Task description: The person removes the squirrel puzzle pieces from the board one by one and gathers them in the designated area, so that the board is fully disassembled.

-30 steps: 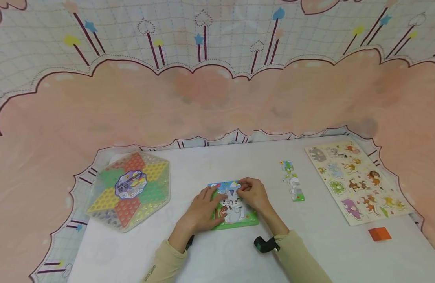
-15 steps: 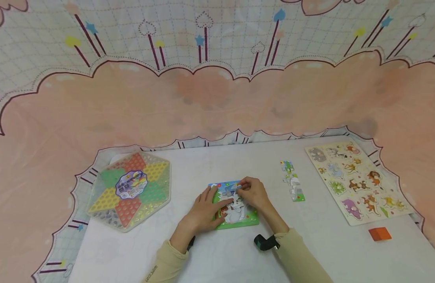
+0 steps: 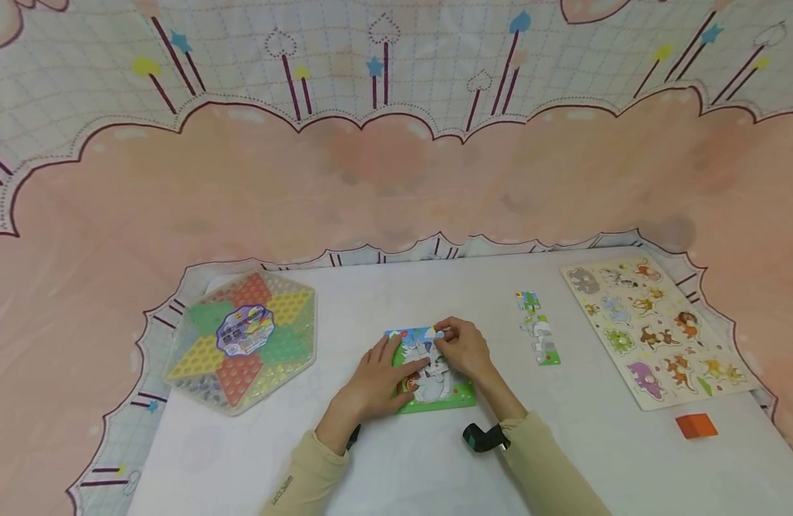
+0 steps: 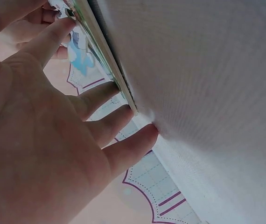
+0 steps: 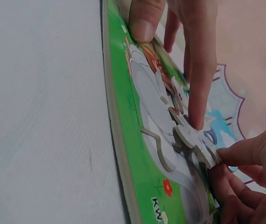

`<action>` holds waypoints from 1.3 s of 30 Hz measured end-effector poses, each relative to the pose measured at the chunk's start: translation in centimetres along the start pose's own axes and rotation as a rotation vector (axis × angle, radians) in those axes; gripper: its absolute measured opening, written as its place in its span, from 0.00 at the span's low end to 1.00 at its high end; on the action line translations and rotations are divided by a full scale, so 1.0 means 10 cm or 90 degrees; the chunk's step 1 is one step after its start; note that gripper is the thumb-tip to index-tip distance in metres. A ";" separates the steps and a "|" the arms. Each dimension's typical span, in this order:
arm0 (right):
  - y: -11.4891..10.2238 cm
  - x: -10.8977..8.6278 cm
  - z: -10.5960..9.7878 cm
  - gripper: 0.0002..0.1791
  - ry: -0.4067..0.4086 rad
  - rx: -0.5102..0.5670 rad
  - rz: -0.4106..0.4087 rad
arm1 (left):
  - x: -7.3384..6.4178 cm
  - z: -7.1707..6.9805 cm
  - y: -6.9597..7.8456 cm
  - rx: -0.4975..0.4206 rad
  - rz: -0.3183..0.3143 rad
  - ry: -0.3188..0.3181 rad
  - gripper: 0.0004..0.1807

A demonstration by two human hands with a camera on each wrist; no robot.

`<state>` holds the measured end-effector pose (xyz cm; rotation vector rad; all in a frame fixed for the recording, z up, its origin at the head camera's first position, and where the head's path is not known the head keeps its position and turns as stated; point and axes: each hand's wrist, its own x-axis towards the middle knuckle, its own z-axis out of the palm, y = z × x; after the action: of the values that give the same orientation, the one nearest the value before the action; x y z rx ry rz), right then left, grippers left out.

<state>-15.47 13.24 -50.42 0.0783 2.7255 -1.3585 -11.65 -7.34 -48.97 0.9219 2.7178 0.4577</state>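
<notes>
A jigsaw board (image 3: 444, 406) with a green and blue border and a picture of a white rabbit lies in the middle of the table. My left hand (image 3: 373, 383) rests with spread fingers on its left side, the index fingertip touching loose-fitting pieces near the centre. With thumb and fingers, my right hand (image 5: 252, 175) pinches a white and blue puzzle piece (image 4: 80, 58) at the upper right of the board. That piece is tilted up from the board. In the right wrist view, other pieces (image 5: 158, 149) sit with raised edges in the rabbit's body.
Several joined jigsaw pieces (image 3: 543, 340) lie right of the board. Further right are a wooden animal board (image 3: 628, 369) and an orange block (image 3: 697, 426). A hexagonal Chinese checkers box (image 3: 241, 344) stands at the left of the white table (image 3: 396, 473).
The pinched piece has turned and tilted within the upper part of the picture. My left index finger has reached further right over the pieces. The head view has shifted slightly.
</notes>
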 end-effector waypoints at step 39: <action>0.01 -0.05 -0.25 0.12 0.081 0.237 -0.084 | 0.00 0.00 0.00 -0.013 0.000 -0.001 0.29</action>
<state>-15.08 15.28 -48.94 0.0108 2.5763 -1.9474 -11.62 -7.33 -48.98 0.9164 2.7076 0.4829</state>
